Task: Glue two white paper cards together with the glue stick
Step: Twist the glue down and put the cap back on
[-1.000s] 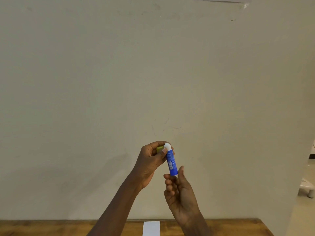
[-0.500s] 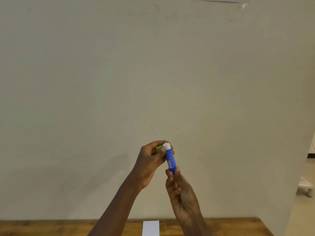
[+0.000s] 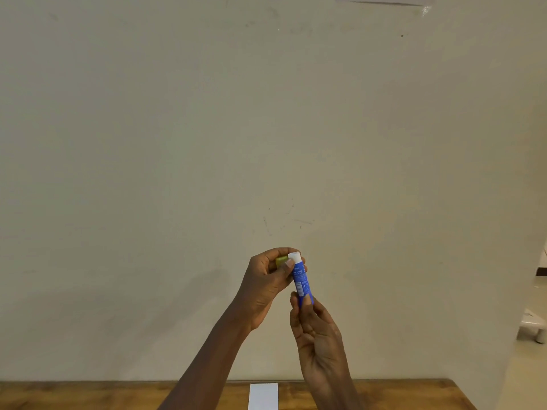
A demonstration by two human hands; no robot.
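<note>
Blue plastic glue stick (image 3: 301, 281) upright in mid-air, long axis near vertical, white tip up; base pinched in right hand (image 3: 318, 332), left hand (image 3: 266, 284) clasping yellow-green cap (image 3: 281, 261) beside tip; white paper card (image 3: 263, 395) below at wooden table (image 3: 103, 395) near edge.

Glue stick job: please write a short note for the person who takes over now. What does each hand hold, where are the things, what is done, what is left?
Left hand: holds the yellow-green cap and steadies the top of the blue glue stick.
Right hand: pinches the stick's bottom end, as if to twist it.
Stick is held up in the air, uncapped, white tip showing.
One white paper card lies on the wooden table at the bottom edge; a second card is not visible.
Done: cap off.
Left: spread glue on a card, press the two cards together.
</note>
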